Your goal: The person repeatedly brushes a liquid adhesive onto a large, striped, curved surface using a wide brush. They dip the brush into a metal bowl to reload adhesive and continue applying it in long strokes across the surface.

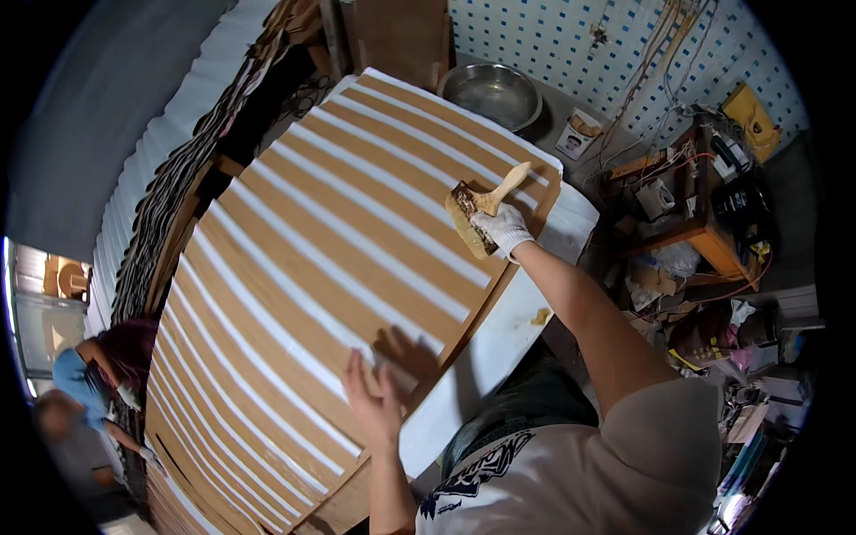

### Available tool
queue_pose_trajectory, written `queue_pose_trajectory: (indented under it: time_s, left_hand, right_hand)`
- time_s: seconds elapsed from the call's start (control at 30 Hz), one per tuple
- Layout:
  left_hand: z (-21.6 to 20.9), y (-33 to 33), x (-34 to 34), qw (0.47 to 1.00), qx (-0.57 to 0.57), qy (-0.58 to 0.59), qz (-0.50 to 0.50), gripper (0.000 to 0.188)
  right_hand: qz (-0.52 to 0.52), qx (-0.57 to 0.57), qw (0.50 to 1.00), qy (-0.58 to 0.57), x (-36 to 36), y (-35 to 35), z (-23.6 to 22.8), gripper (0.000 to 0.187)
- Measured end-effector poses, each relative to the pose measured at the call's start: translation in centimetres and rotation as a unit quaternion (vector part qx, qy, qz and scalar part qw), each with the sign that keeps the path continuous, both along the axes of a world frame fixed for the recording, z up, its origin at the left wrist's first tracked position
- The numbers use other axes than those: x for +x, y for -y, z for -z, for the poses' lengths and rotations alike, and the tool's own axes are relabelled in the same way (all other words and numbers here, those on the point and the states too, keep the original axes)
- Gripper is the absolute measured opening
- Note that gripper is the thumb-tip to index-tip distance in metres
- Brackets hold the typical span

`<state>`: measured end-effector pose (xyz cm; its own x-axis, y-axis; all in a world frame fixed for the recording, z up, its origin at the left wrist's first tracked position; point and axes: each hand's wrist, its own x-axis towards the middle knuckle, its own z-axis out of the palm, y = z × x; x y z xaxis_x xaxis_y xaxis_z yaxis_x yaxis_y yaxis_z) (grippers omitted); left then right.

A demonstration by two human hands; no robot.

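My right hand [505, 230], in a white knit glove, grips a wide flat brush [467, 221] with a pale wooden handle and tan, dark-stained bristles. The brush is at the right part of a large brown panel with white stripes [325, 254]; whether its bristles touch the surface I cannot tell. Bare, with fingers spread, my left hand [374, 406] is at the panel's near edge and holds nothing. Its shadow falls on the stripes just beyond it. Some stripes near the lower left look shiny.
Beyond the panel stands a metal basin [491, 94] beside a small tissue box [580, 134]. A cluttered wooden stand [704, 236] is on the right. At the far left another person [85, 379] leans over the panel's far end. Stacked wavy sheets [165, 187] line the left side.
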<state>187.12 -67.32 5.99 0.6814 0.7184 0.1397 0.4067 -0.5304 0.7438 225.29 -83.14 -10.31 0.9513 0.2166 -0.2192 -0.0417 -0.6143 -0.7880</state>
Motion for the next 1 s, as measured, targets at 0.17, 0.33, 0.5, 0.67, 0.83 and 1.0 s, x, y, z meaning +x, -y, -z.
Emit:
queue_pose_trajectory:
  time_s: [0.17, 0.33, 0.5, 0.67, 0.83, 1.0]
  left_hand:
    - [4.7, 5.1, 17.2, 0.984, -0.012, -0.104, 0.144, 0.047]
    - [10.0, 6.5, 28.1, 0.963, 0.066, -0.183, 0.188, 0.029]
    - [14.3, 7.5, 29.4, 0.929, 0.209, -0.248, 0.177, 0.028]
    - [14.9, 7.4, 29.3, 0.910, 0.237, -0.281, 0.189, 0.027]
    - [15.4, 7.1, 29.2, 0.915, 0.234, -0.269, 0.188, 0.024]
    - [15.8, 6.9, 29.4, 0.914, 0.246, -0.266, 0.182, 0.023]
  right_hand:
    - [-0.036, -0.091, 0.994, -0.047, 11.1, 3.0, -4.0, 0.052]
    - [-0.027, -0.074, 0.997, 0.007, 23.1, 4.9, -0.2, 0.048]
    - [0.085, 0.094, 0.989, 0.073, 34.6, 4.3, -0.9, 0.039]
    - [0.081, -0.065, 0.994, 0.043, 44.9, 2.4, 3.9, 0.045]
    - [0.026, -0.133, 0.990, 0.032, 48.9, -1.5, 10.9, 0.046]
    - [-0.023, -0.243, 0.968, 0.052, 49.5, -3.2, 16.0, 0.048]
